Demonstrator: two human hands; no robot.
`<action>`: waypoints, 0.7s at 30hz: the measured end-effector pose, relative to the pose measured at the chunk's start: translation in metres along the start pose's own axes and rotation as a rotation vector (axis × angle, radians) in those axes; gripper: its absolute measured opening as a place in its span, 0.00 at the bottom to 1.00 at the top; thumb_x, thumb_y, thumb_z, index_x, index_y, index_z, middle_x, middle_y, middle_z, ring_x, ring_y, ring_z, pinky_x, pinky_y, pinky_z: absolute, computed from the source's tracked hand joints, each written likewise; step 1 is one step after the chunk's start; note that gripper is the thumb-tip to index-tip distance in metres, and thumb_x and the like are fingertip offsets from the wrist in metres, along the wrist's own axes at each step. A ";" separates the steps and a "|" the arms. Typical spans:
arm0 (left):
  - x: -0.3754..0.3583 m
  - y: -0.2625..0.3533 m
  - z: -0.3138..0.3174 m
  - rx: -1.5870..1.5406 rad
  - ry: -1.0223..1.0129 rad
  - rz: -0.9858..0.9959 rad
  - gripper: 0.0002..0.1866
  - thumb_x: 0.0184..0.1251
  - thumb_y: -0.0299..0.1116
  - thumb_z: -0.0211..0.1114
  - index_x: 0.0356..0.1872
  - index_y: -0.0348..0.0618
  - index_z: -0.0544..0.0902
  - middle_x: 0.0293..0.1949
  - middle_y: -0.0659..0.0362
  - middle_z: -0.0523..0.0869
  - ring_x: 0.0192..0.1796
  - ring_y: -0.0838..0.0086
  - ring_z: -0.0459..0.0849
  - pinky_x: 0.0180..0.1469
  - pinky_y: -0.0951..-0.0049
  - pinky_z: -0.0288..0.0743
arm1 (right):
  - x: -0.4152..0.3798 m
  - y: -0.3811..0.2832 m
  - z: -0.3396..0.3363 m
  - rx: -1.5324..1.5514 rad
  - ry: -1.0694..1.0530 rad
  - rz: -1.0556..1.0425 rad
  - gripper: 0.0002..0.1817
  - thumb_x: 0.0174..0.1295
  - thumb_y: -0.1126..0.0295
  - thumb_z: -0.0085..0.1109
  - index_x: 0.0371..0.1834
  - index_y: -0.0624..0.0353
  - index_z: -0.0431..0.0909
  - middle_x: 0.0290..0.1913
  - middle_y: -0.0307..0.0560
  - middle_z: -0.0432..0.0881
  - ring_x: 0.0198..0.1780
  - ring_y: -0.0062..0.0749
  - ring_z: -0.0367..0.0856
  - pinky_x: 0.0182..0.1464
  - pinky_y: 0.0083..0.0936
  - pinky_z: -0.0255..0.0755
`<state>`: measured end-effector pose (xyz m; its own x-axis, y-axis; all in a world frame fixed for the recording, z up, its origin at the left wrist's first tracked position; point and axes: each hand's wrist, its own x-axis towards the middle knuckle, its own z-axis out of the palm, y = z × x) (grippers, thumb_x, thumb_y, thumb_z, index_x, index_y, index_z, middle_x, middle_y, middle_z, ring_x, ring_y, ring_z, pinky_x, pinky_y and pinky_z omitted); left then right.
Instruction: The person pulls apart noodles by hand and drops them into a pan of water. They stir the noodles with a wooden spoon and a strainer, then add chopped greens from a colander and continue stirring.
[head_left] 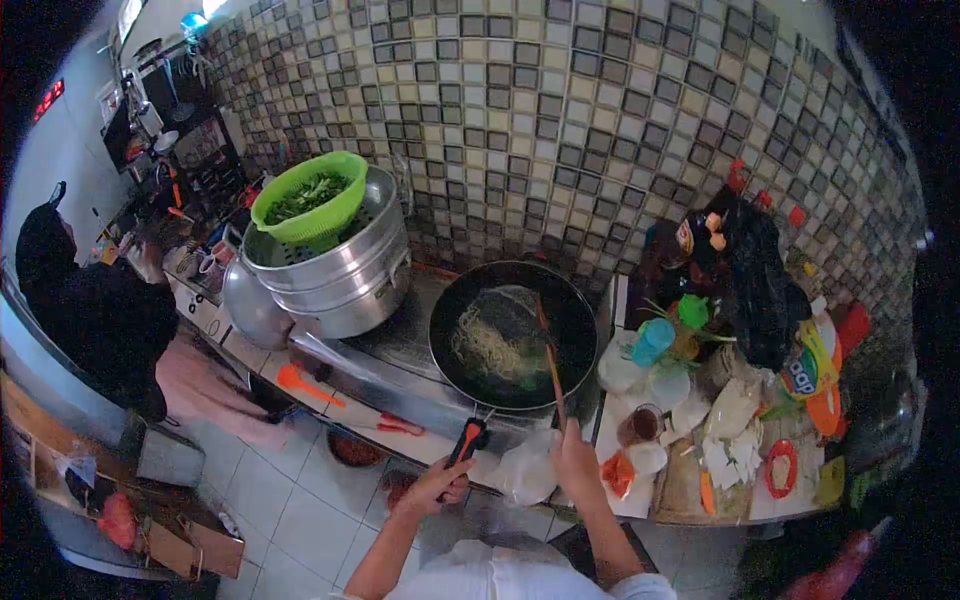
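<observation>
My left hand [437, 487] is closed around the orange-and-black handle [467, 440] of the wok [513, 335], which sits on the stove at the centre of the frame. My right hand [577, 462] is wrapped around a long wooden spatula [551, 372], its far end down among the noodles [490, 345]. The noodles lie pale and loose with a few green bits in the left half of the wok, so I judge the stir-fry is under way but not finished; nothing has been plated. The greens in the green colander [310, 196], atop the steel steamer pot [335, 265] at upper left, look unused. At right the counter [690, 490] is crowded with bottles, bags and small bowls. Another person in dark clothes [90, 305] works at far left.
</observation>
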<state>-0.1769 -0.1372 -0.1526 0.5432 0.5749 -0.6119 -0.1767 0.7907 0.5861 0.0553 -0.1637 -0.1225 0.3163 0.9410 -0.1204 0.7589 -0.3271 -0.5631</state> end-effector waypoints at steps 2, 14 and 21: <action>-0.001 -0.001 0.000 0.019 0.002 -0.023 0.15 0.59 0.40 0.61 0.30 0.53 0.62 0.16 0.73 0.60 0.14 0.90 0.57 0.12 0.86 0.47 | -0.013 -0.008 -0.015 -0.045 -0.046 0.051 0.18 0.61 0.63 0.42 0.48 0.64 0.59 0.29 0.70 0.75 0.34 0.64 0.74 0.35 0.53 0.66; 0.001 -0.004 -0.004 0.017 -0.016 -0.001 0.13 0.60 0.40 0.61 0.33 0.53 0.64 0.16 0.73 0.59 0.14 0.90 0.55 0.13 0.87 0.47 | 0.014 -0.001 -0.024 -0.199 0.214 0.022 0.16 0.64 0.63 0.40 0.45 0.67 0.61 0.24 0.68 0.75 0.28 0.64 0.74 0.30 0.49 0.69; 0.003 -0.005 -0.005 -0.038 -0.036 -0.004 0.12 0.60 0.39 0.61 0.33 0.52 0.64 0.16 0.72 0.60 0.14 0.90 0.57 0.12 0.87 0.47 | 0.041 0.002 0.000 0.000 0.082 -0.071 0.12 0.62 0.66 0.43 0.39 0.66 0.60 0.23 0.67 0.75 0.29 0.62 0.76 0.30 0.49 0.70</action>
<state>-0.1783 -0.1379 -0.1600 0.5727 0.5646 -0.5943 -0.2055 0.8007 0.5627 0.0693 -0.1254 -0.1286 0.3072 0.9516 -0.0123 0.7809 -0.2595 -0.5682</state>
